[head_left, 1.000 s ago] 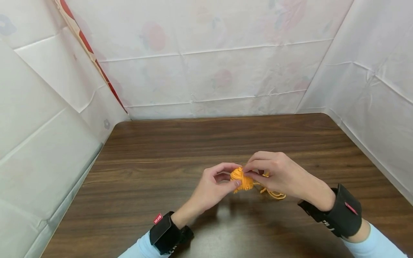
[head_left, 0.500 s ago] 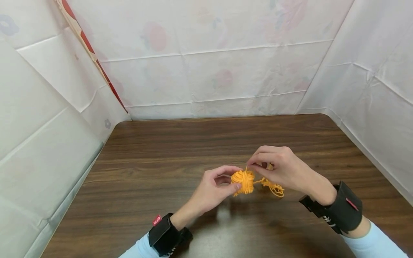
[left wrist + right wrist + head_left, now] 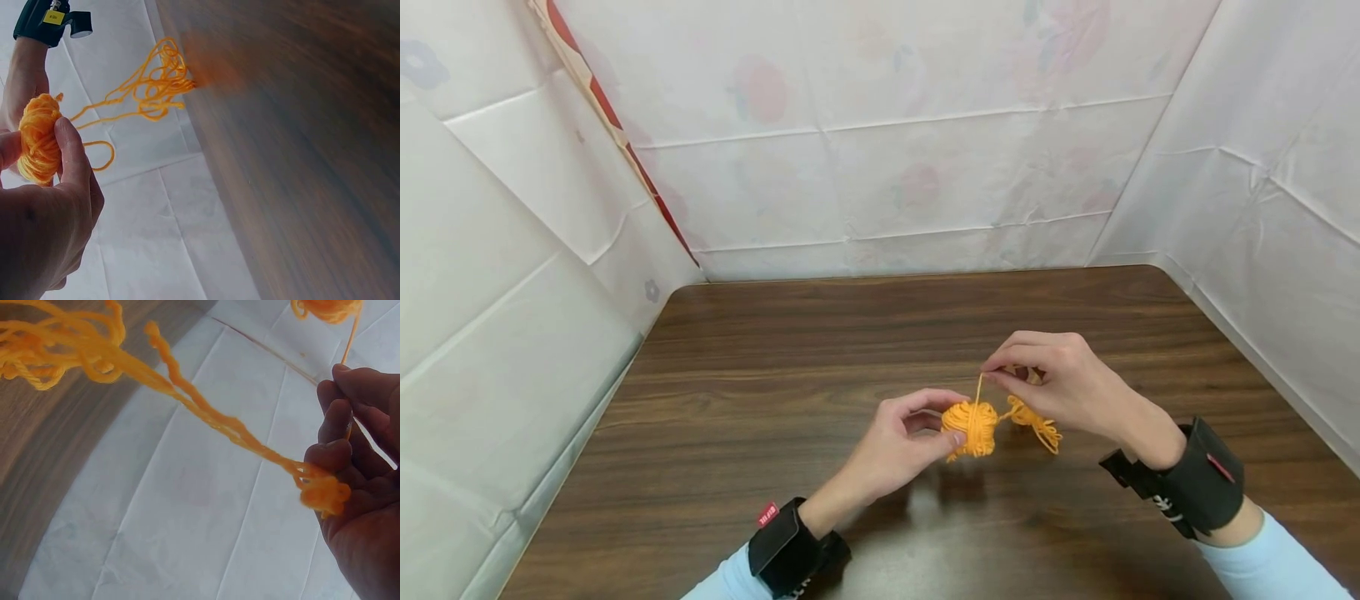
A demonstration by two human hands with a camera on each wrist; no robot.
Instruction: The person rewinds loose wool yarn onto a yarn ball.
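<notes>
A small ball of orange yarn [image 3: 972, 427] hangs a little above the wooden table [image 3: 760, 392]. My left hand [image 3: 901, 437] pinches it between thumb and fingers; the left wrist view shows the yarn ball [image 3: 39, 139] under my thumb. My right hand [image 3: 1051, 385] is up and to the right of the ball and pinches a strand [image 3: 979, 388] that runs taut up from it. Loose yarn loops [image 3: 1036, 425] dangle under the right hand. In the right wrist view the strand [image 3: 351, 339] passes between my curled fingers [image 3: 340, 434], and a bunch of loose yarn [image 3: 56, 350] trails away.
White creased sheeting [image 3: 880, 167] walls the table in at the back and on both sides. A red stripe [image 3: 617, 142] runs down the left back corner. Black wrist straps [image 3: 1187, 487] sit on both forearms.
My right hand has risen and drawn back to the right, pulling a strand up out of the ball. The left hand and ball have shifted slightly right and down.
</notes>
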